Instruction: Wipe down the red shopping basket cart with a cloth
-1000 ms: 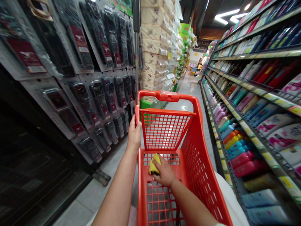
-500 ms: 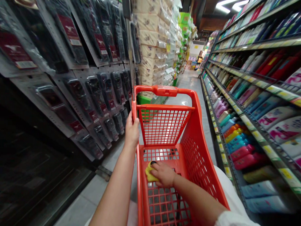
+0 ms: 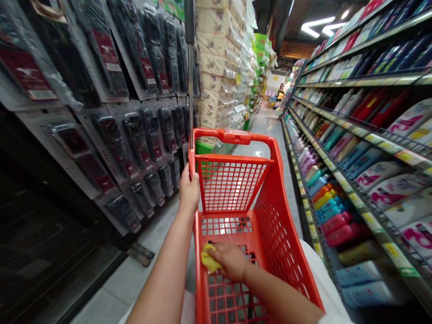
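A red plastic shopping cart (image 3: 276,171) with grid-like panels stands in front of me. My left hand (image 3: 189,192) is closed on its left rim near the far end. Inside the basket, my right hand (image 3: 230,261) is bent over a yellow cloth (image 3: 210,258), which it presses on the cart's bottom near the left wall. The fingertips of that hand are partly hidden by the cloth. A small dark thing shows at the cloth's upper edge.
Packaged belts (image 3: 132,130) hang on the left, beside a metal pole (image 3: 190,85). Stacked tissue packs (image 3: 215,62) stand beyond. Shelves of bottles (image 3: 362,124) line the right side. A tiled aisle (image 3: 269,117) runs ahead.
My right hand has moved the yellow cloth slightly left and down in the view. My left hand keeps its hold on the rim. The view has shifted a little.
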`<state>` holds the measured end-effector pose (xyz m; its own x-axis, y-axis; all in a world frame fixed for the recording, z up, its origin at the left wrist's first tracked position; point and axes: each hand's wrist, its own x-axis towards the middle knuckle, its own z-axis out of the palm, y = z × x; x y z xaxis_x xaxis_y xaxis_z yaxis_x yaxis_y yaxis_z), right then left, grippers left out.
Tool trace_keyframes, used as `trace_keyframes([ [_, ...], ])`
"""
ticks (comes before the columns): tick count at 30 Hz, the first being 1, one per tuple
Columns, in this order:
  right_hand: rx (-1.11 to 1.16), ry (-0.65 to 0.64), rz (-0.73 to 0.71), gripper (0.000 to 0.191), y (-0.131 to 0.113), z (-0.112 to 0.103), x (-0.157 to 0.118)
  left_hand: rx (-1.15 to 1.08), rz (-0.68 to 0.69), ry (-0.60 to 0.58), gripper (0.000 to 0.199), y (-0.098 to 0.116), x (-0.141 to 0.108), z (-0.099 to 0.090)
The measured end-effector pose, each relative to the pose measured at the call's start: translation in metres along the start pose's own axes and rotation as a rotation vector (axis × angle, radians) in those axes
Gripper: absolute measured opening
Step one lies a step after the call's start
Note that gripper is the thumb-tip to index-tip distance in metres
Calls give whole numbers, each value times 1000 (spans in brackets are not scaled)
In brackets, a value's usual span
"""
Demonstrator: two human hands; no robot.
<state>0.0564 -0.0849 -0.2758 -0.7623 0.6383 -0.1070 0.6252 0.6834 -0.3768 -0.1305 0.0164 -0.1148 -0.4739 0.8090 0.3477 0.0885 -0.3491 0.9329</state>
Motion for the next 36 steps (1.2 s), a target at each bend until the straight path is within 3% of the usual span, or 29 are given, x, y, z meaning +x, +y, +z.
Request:
trace_keyframes([
  [1,-44,12,93,64,13,-9,-3,7,1,-2,50,2,-1,0],
  [5,-189,242,729,40,62,-41,2,-14,22,-2,51,7,-5,0],
  [8,-146,289,876,43,65,-43,26,-38,29,-9,50,7,-7,2],
  [10,-105,295,836,43,50,-35,48,-32,27,-2,50,5,-7,2],
  [15,-30,325,559,41,3,-16,102,22,30,8,48,2,-7,1],
  [18,84,282,353,48,-7,-17,119,26,36,-2,48,1,-7,0],
  [20,92,201,231,42,-6,-22,118,29,39,6,49,0,-6,-1],
  [23,7,88,125,32,-5,-30,99,15,51,5,49,-1,-5,-1],
  [29,-96,-13,-81,33,-39,-23,13,26,68,7,48,-3,-4,1],
  [32,-80,-41,-176,25,-45,-18,-16,47,55,12,49,-2,-4,3],
  [34,-79,-60,-136,23,-32,-22,-22,62,72,1,50,-1,-4,3],
  [36,-86,-32,77,25,-9,-32,-20,99,86,-15,51,0,-5,3],
])
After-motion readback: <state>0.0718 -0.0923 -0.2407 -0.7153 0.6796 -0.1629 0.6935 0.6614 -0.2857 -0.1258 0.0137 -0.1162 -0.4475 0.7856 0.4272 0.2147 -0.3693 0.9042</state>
